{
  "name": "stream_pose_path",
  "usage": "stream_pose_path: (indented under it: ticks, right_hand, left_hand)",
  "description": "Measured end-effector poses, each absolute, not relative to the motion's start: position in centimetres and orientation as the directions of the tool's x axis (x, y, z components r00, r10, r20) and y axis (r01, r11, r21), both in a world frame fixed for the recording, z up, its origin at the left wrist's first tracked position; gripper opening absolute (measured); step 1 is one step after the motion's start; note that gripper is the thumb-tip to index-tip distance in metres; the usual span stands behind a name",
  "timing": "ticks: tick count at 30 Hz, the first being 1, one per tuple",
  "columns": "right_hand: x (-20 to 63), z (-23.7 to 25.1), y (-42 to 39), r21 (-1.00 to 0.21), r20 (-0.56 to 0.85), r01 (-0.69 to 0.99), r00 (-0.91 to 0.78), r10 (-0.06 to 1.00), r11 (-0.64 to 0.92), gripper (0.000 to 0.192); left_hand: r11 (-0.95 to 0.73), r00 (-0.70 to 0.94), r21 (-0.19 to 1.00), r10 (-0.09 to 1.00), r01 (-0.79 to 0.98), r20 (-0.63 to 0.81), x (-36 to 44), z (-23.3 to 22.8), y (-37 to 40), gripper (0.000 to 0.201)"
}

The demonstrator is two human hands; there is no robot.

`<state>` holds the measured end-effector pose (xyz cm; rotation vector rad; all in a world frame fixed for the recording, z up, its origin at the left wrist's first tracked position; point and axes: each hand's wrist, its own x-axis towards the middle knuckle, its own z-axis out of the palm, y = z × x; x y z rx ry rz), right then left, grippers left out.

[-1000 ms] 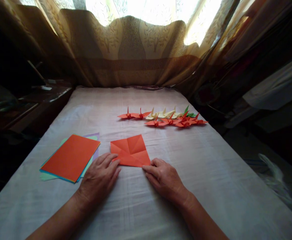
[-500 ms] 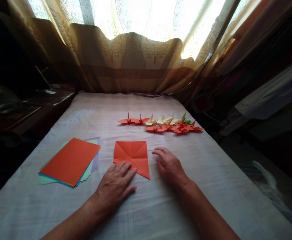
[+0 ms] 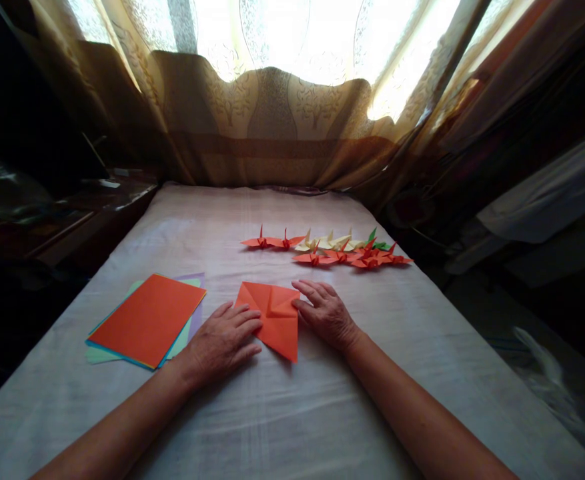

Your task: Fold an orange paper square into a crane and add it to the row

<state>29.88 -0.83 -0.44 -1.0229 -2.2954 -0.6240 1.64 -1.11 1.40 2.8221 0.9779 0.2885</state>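
While the creased orange sheet (image 3: 273, 319) is pinned flat between left hand (image 3: 222, 341) and right hand (image 3: 325, 312), fingers spread, nothing gripped, folding seems midway; aligned corners are probably needed next.

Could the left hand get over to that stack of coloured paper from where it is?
Probably yes. The left hand rests at the creased orange sheet, and only bare tablecloth lies between it and the paper stack beside it.

Strong backlight blows out the window (image 3: 297, 33) behind the curtain (image 3: 272, 127); both side edges sink into darkness, the bed (image 3: 292, 413) sits dim, lines bending near the corners.
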Motion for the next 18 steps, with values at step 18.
stream_pose_path:
  ticks: [18]
  right_hand:
    - [30.1,0.6,-3.0,-0.231,0.404,0.642,-0.62,0.672,0.731,0.015]
  left_hand:
    - [-0.756,0.745,0.178,0.652,0.629,0.138,2.0,0.3,-1.9,0.049]
